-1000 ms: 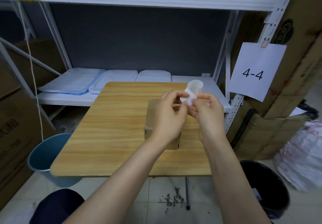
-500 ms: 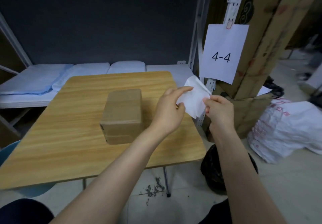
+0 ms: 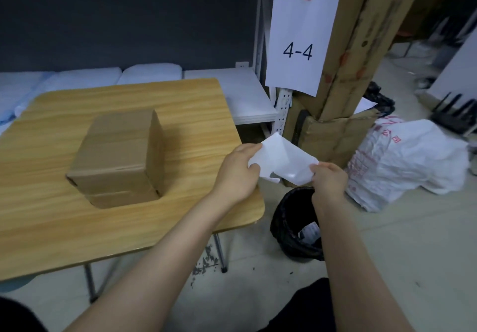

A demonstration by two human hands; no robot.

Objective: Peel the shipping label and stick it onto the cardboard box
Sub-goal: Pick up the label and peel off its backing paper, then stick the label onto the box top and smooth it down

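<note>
A closed brown cardboard box (image 3: 118, 158) sits on the wooden table (image 3: 51, 228), left of my hands. My left hand (image 3: 238, 174) pinches the upper left corner of a white shipping label sheet (image 3: 282, 160). My right hand (image 3: 329, 179) pinches its lower right edge. The sheet is spread and curled between both hands, past the table's right edge and above a black bin (image 3: 296, 226). Whether label and backing have come apart, I cannot tell.
The black bin lined with a bag stands on the floor right of the table. Tall cardboard sheets (image 3: 343, 73) lean behind it with a "4-4" paper sign (image 3: 300, 45). A white plastic sack (image 3: 407, 161) lies at the right. A shelf with white padding (image 3: 144, 73) runs behind the table.
My view has swung right and down. Both hands moved with the label from above the box to beyond the table's right edge, over the bin, and the sheet has spread wider.
</note>
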